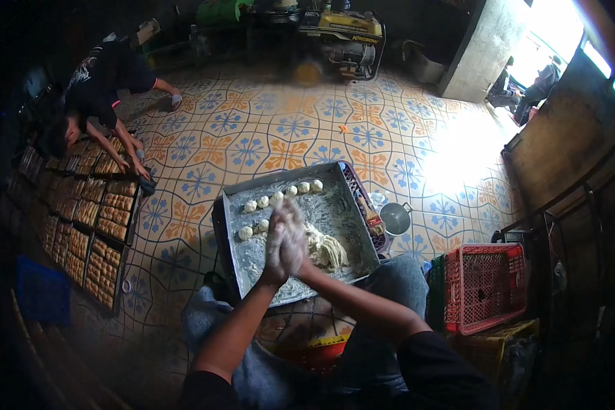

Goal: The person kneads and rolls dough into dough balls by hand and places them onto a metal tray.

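My left hand [275, 251] and my right hand [294, 240] are pressed palm to palm, both coated in white flour. Anything between the palms is hidden. They are above a large metal tray [229, 236] dusted with flour. Beside my right hand lies a soft, stretched mass of dough [328, 251]. Along the tray's far side runs a row of small round dough balls [305, 186]. A shorter row of dough balls [245, 233] starts nearer, at the left, and is partly covered by my hands.
A purple crate [352, 179] shows under the tray, with a metal pot [395, 219] beside it. Red crate [485, 287] stands at right. Another person [102, 89] bends over trays of bread rolls [102, 266] at left. A yellow generator [342, 41] stands at the back.
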Demonstrator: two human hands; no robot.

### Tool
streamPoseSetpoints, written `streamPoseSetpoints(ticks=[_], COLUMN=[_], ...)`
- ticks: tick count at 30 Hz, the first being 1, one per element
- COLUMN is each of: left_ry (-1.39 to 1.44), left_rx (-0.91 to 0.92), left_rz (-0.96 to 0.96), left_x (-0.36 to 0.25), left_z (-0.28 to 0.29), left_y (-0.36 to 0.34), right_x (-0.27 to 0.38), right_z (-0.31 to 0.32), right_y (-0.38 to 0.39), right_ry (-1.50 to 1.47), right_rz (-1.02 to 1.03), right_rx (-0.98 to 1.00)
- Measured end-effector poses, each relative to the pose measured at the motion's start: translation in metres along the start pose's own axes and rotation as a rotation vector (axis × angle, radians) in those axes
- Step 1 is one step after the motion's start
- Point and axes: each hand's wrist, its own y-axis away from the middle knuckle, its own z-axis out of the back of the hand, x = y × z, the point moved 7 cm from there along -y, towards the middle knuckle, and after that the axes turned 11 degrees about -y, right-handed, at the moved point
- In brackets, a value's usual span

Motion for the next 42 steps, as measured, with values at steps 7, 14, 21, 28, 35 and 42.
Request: streamPoseSetpoints(ticks=[7,14,21,28,35,42], left_ry=[0.560,0.854,1.133,0.710,0.784,0.879], left_rx=[-0.104,0.054,0.448,-0.027,-0.346,-0.130], left_rz=[0.002,-0.040,-0.042,-0.010,0.214,0.006], left_x=[-0.028,-0.033,-0.005,-0.016,-0.020,-0.030], left_z=[0.044,0.031,0.005,0.016,0.029,0.058], left_y=[-0.013,-0.007,0.013,-0.003,-0.002,-0.013], right_x=[0.139,0.116,0.080,0.084,0.048,0.069], right_z=[-0.012,0.085,0.043,0.015,0.019,0.023], right_y=[0.039,-0.016,-0.020,0.004,-0.001,0.003], right_ry=[0.188,0.129,-0.143,0.143,0.006,-0.102], right_rz=[0.098,0.069,-0.028,0.102,-0.070,-0.071], right_rx=[0.179,-0.240,-0.230,-0.007,-0.047,0.016])
